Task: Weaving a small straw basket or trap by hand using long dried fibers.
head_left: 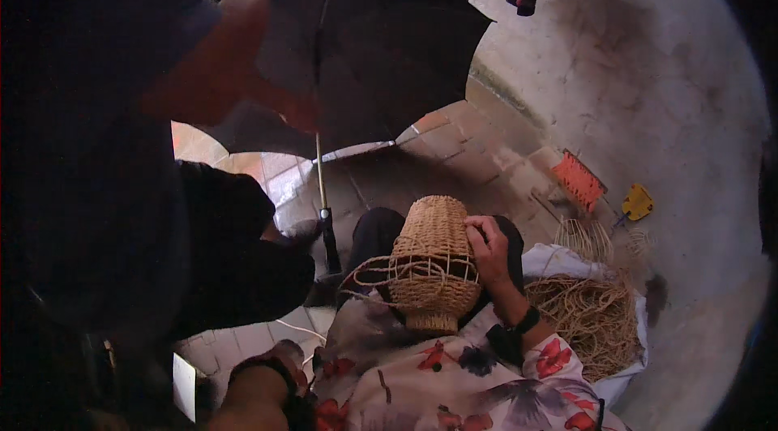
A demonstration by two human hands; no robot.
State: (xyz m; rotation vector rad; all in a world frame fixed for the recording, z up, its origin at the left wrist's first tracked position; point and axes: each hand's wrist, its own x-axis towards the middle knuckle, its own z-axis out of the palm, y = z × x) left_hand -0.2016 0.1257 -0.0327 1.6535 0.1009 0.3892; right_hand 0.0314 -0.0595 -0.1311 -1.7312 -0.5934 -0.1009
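A woven straw-coloured basket point(433, 257), shaped like a rounded jar with an open wire-framed band around its middle, rests on my lap. My right hand point(489, 248) grips its right side, fingers curled over the weave; a dark band sits on that wrist. Loose strands of cord loop out from the basket's left side. My left hand point(285, 356) is low at the left, by my flowered garment point(454, 386), with a dark band at the wrist. Its fingers are hidden in shadow, so I cannot tell if it holds anything.
Another person in dark clothes point(89, 147) stands close on my left, holding an open black umbrella point(381, 42) over the brick floor. A heap of pale cord point(596, 317) lies on white cloth at my right. An orange tool point(579, 180) and a yellow one point(638, 202) lie beyond.
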